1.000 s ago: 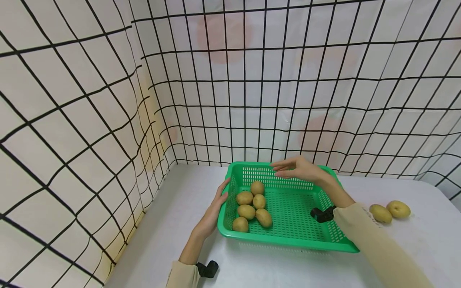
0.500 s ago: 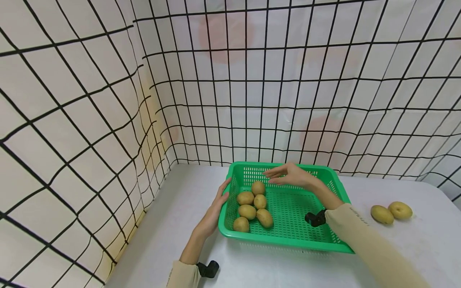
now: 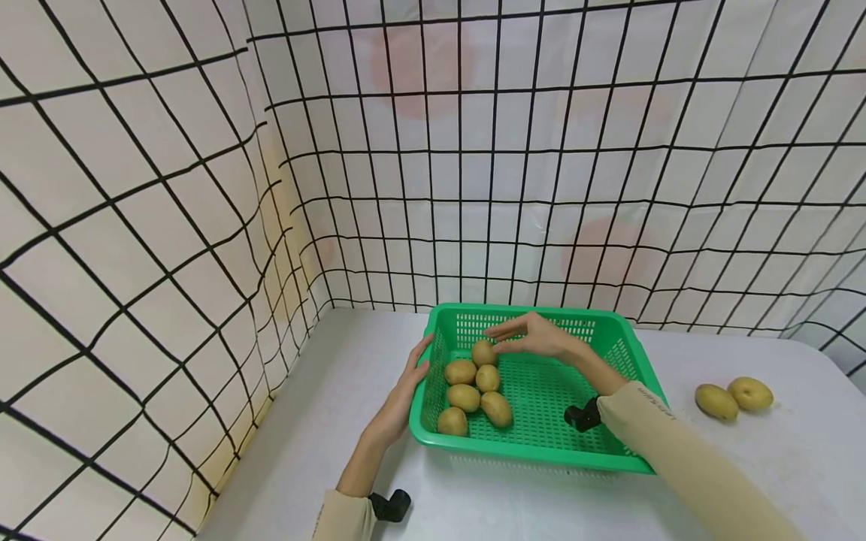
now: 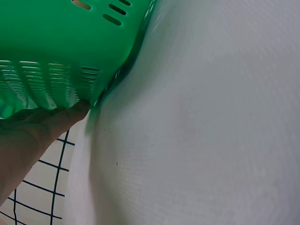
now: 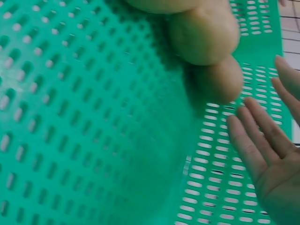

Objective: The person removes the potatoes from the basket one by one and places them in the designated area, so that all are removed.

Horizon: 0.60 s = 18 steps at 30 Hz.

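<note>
A green plastic basket [image 3: 541, 451] with slotted walls stands on the table. Several potatoes [image 3: 463, 398] are grouped along its left side. My left hand [image 3: 399, 394] rests against the outside of the left wall by the rim; in the left wrist view, the fingers [image 4: 65, 117] lie stretched along the wall. Inside the basket near the back wall, my right hand [image 3: 534, 336] has its fingers extended, with the tips beside the rearmost potato [image 3: 483, 352]. The right wrist view shows that palm holding nothing and the fingertips close to the potato [image 5: 220, 82]; contact is unclear.
Two potatoes [image 3: 734, 397] lie together on the white table [image 3: 778, 466] to the right of the basket. Black netting [image 3: 460, 173] over white walls rises behind and on the left. A small black camera sits on each wrist.
My right hand has moved left and slightly down, from above the basket's back part to beside the rearmost potato. The left hand and the potatoes have stayed in place.
</note>
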Available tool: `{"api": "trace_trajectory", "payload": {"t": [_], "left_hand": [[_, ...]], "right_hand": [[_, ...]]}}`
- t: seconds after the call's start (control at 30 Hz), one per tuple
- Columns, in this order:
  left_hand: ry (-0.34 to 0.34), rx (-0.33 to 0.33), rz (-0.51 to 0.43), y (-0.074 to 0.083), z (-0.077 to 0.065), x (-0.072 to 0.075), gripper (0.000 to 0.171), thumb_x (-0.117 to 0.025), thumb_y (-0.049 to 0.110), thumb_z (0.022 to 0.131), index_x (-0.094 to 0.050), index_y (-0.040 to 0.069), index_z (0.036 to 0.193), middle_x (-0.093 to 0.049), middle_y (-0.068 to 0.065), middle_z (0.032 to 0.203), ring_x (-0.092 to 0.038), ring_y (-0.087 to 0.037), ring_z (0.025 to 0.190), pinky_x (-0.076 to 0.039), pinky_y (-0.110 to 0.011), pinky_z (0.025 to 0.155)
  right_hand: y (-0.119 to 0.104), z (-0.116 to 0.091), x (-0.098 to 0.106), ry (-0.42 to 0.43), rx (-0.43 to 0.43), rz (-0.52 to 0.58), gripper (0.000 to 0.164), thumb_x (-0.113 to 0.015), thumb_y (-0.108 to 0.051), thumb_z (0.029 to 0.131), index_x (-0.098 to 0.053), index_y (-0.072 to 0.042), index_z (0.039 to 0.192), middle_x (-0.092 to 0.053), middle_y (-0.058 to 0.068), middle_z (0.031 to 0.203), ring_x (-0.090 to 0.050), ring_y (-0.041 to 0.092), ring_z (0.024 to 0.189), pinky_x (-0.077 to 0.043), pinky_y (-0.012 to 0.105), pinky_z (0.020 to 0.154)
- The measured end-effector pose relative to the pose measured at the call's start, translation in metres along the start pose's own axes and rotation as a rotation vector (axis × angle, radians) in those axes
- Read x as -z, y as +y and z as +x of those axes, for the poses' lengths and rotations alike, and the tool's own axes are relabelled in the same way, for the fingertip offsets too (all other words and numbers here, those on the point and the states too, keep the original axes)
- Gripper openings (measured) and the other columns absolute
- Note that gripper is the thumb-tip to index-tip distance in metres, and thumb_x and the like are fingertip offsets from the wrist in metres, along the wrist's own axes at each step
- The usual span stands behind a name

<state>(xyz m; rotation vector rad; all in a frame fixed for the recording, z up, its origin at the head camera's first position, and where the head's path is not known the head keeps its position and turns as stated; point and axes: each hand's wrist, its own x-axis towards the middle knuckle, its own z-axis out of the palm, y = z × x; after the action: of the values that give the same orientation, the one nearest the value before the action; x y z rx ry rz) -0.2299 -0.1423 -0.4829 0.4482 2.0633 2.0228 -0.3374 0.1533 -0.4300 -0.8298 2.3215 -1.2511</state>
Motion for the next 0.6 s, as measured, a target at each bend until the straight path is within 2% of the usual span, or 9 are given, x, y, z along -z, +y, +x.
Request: {"api": "trace_trajectory", "payload": {"t": [0.23,0.6], "left_hand": [[-0.003,0.001,0.001,-0.0012,-0.0009,0.001,0.054,-0.023,0.044,0.113,-0.009,0.04,0.165,0.001,-0.002,0.175,0.002,-0.037,0.162,-0.006,-0.073,0.124],[-0.004,-0.001,0.001,0.0013,-0.0007,0.0017,0.053,-0.024,0.045,0.113,-0.009,0.041,0.165,0.001,-0.002,0.175,0.002,-0.036,0.162,-0.005,-0.072,0.124]], "right_hand": [[0.0079,0.0033,-0.0079,0.011,-0.02,-0.004,0.049,-0.072,-0.024,0.099,-0.062,-0.007,0.143,-0.062,0.014,0.146,-0.049,0.039,0.143,-0.044,0.058,0.114],[0.0082,0.004,-0.0114,0.023,-0.012,-0.038,0.041,-0.071,-0.02,0.099,-0.066,-0.01,0.139,-0.063,0.014,0.145,-0.05,0.04,0.142,-0.045,0.059,0.113]]}}
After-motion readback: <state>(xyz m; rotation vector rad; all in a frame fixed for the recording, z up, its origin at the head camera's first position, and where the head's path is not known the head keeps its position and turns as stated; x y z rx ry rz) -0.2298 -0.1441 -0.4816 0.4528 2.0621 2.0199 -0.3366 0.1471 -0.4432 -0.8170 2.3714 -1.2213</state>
